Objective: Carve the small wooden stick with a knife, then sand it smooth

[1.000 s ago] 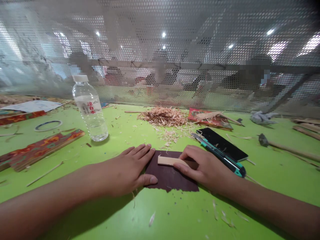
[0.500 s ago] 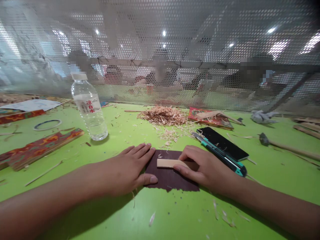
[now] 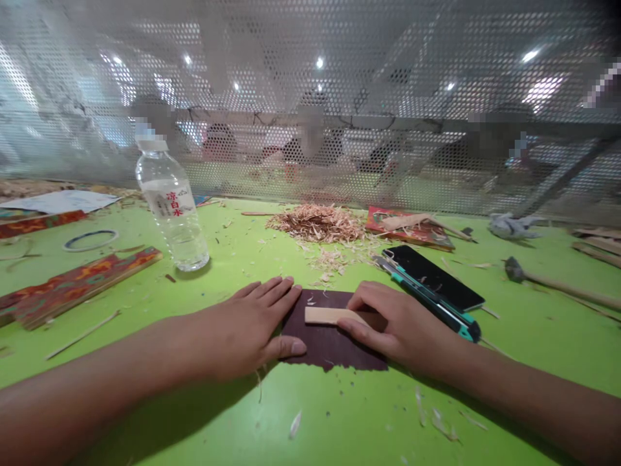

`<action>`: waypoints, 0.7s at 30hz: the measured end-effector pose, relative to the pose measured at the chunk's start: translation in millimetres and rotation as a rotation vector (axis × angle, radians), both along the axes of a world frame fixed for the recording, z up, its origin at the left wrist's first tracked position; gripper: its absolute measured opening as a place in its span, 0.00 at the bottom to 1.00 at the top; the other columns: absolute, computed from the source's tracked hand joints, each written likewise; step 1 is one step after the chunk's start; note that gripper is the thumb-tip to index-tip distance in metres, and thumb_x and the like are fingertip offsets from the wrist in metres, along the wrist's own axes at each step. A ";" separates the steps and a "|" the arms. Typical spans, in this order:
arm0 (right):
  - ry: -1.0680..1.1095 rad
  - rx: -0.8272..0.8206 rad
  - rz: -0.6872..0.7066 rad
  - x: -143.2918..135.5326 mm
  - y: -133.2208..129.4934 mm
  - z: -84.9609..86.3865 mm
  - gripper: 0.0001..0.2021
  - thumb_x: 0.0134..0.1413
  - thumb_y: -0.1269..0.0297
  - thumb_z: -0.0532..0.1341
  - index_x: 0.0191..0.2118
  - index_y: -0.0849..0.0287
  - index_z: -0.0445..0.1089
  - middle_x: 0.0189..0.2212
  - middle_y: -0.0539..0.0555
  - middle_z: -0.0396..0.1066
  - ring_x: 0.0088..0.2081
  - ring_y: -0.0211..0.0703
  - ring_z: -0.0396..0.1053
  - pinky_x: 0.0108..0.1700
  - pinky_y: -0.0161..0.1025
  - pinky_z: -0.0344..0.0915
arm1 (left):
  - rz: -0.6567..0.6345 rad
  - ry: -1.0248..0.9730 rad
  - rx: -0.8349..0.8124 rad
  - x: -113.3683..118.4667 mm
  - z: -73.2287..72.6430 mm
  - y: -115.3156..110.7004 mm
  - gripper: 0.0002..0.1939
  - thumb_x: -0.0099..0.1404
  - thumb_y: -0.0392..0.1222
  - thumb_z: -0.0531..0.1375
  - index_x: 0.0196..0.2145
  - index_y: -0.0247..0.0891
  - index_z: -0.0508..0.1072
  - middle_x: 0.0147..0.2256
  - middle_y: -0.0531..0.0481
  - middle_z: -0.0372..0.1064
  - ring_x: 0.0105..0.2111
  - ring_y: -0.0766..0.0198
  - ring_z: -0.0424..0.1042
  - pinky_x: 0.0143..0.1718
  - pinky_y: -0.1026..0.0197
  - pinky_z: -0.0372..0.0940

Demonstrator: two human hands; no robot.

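Note:
A dark maroon sheet [image 3: 320,349] with a ragged near edge, perhaps sandpaper, lies on the green table [image 3: 359,421]. My left hand [image 3: 259,323] rests flat on its left side, fingers stretched out and thumb on the sheet. On the sheet's right part, my right hand [image 3: 388,320] grips a small flat wooden strip [image 3: 323,315] between thumb and fingers. The strip lies level against the sheet, its left end showing and its right end covered by my fingers. A few pale shavings sit near the sheet's far edge.
Beyond the hands are a pile of shavings [image 3: 323,223] and a water bottle [image 3: 174,210]. A utility knife [image 3: 429,301] lies beside a black phone [image 3: 434,278] at right, with a hammer-like tool [image 3: 557,283] farther out. Painted boards [image 3: 82,281] lie left; a perforated screen [image 3: 272,155] stands behind.

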State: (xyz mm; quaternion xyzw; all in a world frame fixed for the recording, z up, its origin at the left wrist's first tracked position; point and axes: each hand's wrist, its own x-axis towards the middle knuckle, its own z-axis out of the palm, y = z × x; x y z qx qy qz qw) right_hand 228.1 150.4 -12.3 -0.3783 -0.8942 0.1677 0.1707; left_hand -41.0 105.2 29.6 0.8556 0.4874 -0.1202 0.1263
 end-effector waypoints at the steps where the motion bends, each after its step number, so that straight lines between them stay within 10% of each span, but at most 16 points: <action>1: -0.002 0.002 0.003 0.0 -0.1 0.0 0.15 0.69 0.49 0.57 0.37 0.57 0.68 0.33 0.53 0.70 0.34 0.45 0.66 0.36 0.41 0.58 | 0.001 -0.005 0.002 0.1 0.0 0.0 0.43 0.78 0.64 0.45 0.74 0.27 0.41 0.73 0.34 0.32 0.73 0.43 0.36 0.70 0.44 0.43; 21: 0.001 0.045 0.032 0.9 -0.5 0.4 0.14 0.68 0.51 0.57 0.39 0.57 0.69 0.34 0.54 0.71 0.36 0.46 0.67 0.37 0.41 0.59 | 0.037 0.003 -0.031 2.4 2.8 -0.6 0.44 0.77 0.65 0.46 0.75 0.30 0.40 0.73 0.36 0.29 0.73 0.43 0.36 0.71 0.42 0.41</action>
